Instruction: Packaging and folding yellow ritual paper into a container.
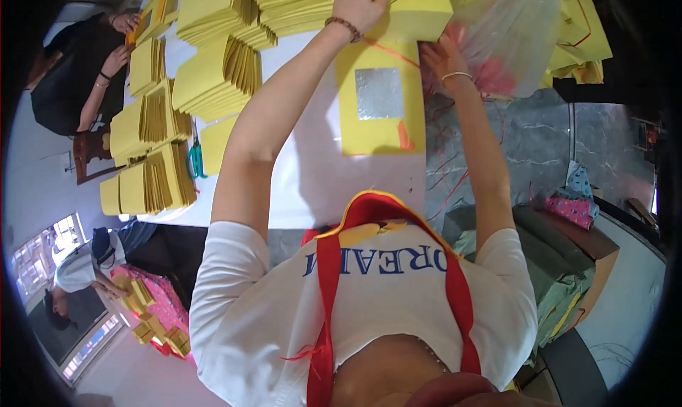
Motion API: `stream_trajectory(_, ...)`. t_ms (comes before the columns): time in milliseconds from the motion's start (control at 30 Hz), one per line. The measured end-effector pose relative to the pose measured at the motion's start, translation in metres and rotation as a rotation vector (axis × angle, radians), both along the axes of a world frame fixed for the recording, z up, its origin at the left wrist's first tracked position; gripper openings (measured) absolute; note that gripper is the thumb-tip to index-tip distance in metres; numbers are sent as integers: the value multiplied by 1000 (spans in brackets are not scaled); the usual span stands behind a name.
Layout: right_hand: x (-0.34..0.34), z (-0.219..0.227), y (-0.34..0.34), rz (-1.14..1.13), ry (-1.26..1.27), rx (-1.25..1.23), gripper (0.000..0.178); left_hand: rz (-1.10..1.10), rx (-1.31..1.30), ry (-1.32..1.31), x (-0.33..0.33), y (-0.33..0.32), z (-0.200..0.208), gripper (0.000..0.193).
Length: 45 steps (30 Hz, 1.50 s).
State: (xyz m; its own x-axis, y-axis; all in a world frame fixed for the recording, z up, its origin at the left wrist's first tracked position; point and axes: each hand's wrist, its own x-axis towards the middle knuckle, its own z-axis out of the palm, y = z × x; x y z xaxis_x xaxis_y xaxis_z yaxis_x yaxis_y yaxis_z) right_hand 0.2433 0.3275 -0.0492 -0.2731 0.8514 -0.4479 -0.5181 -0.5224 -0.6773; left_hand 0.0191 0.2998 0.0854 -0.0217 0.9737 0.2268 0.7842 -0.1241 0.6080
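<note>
My left hand [361,9] is closed at the edge of a sheet of yellow paper [415,14] on the far side of the table. My right hand [446,60] is beside a clear plastic bag [522,34] with red material in it; its fingers look stretched apart, though their tips are partly hidden. Between my arms lies a yellow paper piece [382,133] with a silver square and an orange-red mark. A thin red strip [394,54] crosses its upper part, ending close to my right hand.
Stacks of folded yellow paper [220,76] line the table's left and far sides. Teal-handled scissors [196,159] lie by them. Red threads [455,186] trail over the grey marbled surface at right. A co-worker's hand [117,60] is at the far left; another person [78,272] handles yellow stacks.
</note>
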Motion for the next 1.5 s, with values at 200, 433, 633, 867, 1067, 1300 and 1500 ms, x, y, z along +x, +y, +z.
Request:
stream_trajectory(200,1,15,-74,-46,-445,353,38,-142,246,210,1,-28,-2,28)
stream_trajectory(433,25,9,-147,160,-671,408,38,126,259,88,-10,-113,-80,37)
stream_trajectory(633,9,10,-159,216,-1153,971,49,255,-76,-230,-25,-104,-98,61)
stream_trajectory(867,17,15,-160,270,-1090,809,53,26,-582,-1085,-27,-111,-81,25)
stream_trajectory(1067,10,43,-162,169,-600,498,59,-101,-415,-1369,-21,-145,-58,27)
stream_trajectory(1300,3,60,-164,387,-290,268,49,-3,-357,-1650,-28,-161,-56,30)
stream_trajectory(1500,-21,45,-184,414,-100,85,34,187,-279,-1506,-28,-173,-67,35)
